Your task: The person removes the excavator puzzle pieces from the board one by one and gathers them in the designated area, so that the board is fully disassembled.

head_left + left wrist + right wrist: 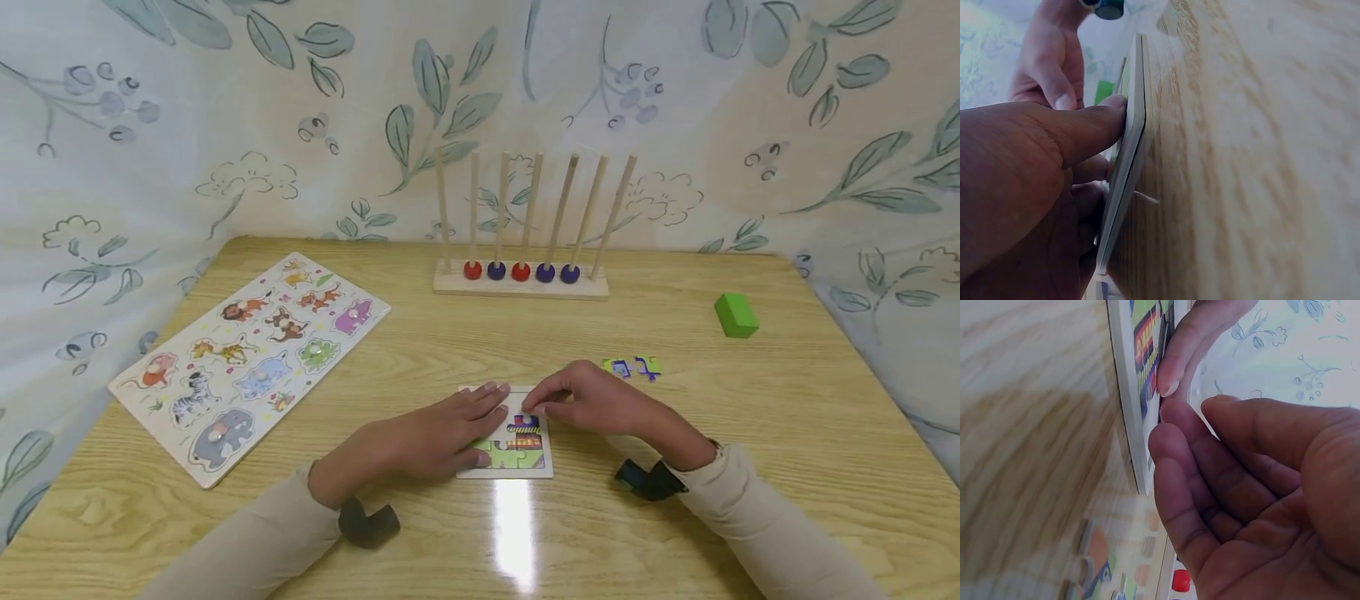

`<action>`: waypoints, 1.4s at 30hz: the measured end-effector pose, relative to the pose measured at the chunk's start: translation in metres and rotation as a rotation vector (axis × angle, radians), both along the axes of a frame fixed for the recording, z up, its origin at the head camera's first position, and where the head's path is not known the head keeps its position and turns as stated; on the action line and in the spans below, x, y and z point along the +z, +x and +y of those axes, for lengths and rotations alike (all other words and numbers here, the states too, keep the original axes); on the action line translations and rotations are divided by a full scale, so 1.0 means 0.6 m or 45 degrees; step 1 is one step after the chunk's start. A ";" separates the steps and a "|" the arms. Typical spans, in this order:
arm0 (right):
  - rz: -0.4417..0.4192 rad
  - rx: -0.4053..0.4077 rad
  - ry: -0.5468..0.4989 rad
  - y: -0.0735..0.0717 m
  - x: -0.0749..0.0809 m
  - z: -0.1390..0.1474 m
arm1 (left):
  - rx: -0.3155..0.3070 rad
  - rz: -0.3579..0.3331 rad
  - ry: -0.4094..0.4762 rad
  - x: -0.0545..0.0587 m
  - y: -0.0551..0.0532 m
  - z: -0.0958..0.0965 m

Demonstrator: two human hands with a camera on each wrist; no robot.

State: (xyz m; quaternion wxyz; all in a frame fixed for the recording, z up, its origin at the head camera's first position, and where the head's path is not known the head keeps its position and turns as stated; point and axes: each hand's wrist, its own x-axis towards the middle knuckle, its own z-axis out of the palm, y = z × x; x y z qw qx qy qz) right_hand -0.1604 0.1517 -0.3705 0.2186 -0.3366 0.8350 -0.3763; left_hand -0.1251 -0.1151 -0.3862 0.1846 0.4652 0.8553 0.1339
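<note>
In the head view a small square jigsaw puzzle [545, 469] with a white frame lies on the table, its lower part filled with coloured pieces. My left hand [442, 429] rests across its left side, fingers spread. The left wrist view has the left thumb [1094, 125] lying on the frame's face by the edge. From the right, my right hand [600, 400] touches the puzzle's upper part with bent fingertips, beside a red and blue piece [527, 422]. In the right wrist view its fingertips [1169, 444] meet the board, the thumb stands apart, and no loose piece shows between them.
Loose puzzle pieces [648, 367] lie beyond the right hand. A wooden peg stand [521, 287] with red and blue beads is at the back. An animal peg puzzle [255, 367] lies at the left, a green block [737, 315] at the right.
</note>
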 end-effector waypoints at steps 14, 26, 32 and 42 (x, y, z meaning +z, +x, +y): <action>-0.081 0.014 -0.053 -0.001 -0.002 -0.012 | 0.020 -0.029 0.002 0.000 0.000 0.000; -0.071 0.014 -0.048 -0.002 -0.003 -0.016 | 0.013 -0.004 0.014 0.001 0.000 0.001; -0.051 0.000 -0.064 -0.002 0.001 -0.021 | 0.027 -0.013 0.023 0.003 0.001 0.001; -0.073 0.057 -0.096 -0.001 -0.001 -0.025 | 0.046 -0.028 0.030 0.000 -0.001 0.001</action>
